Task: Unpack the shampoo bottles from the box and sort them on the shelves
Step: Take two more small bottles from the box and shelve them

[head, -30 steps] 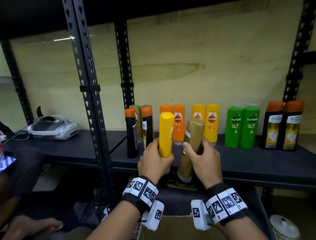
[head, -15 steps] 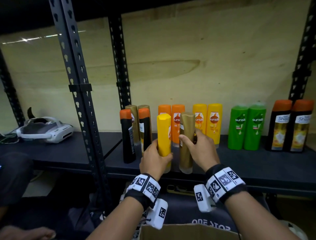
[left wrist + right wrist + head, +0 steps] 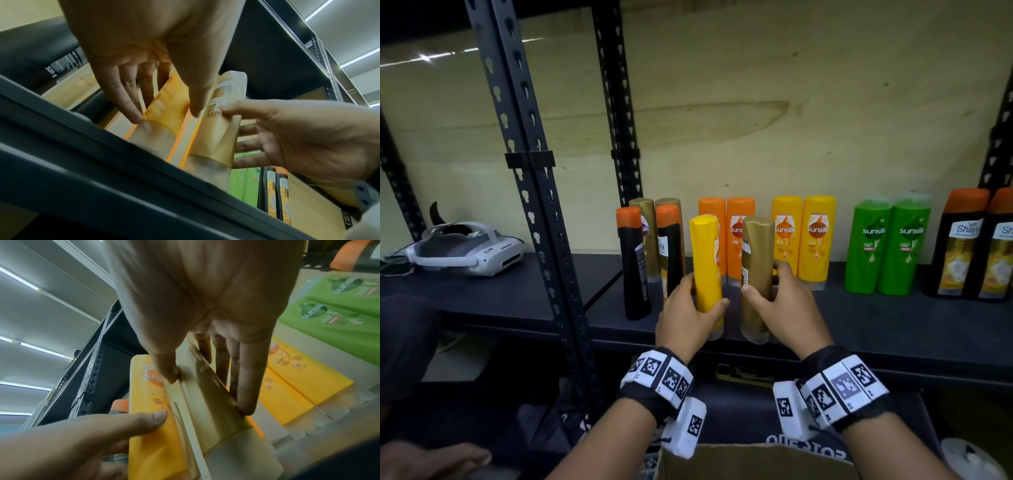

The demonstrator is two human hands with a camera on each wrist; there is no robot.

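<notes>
Shelf: held bottles upright, cap-down.

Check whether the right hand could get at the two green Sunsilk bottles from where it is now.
Probably yes: nothing stands in front of the green Sunsilk bottles, but the right hand grips the gold bottle and must let go first.

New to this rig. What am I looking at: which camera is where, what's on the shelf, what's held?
No robot: a person with tagged wristbands. The large picture is from a head camera; the other two look along each hand from wrist cameras. The left hand grips a yellow bottle, the right hand a gold bottle, both standing at the front of the dark shelf. Behind stand gold, orange, yellow, green bottles and black ones. A white headset lies on the left; the cardboard box sits below.
</notes>
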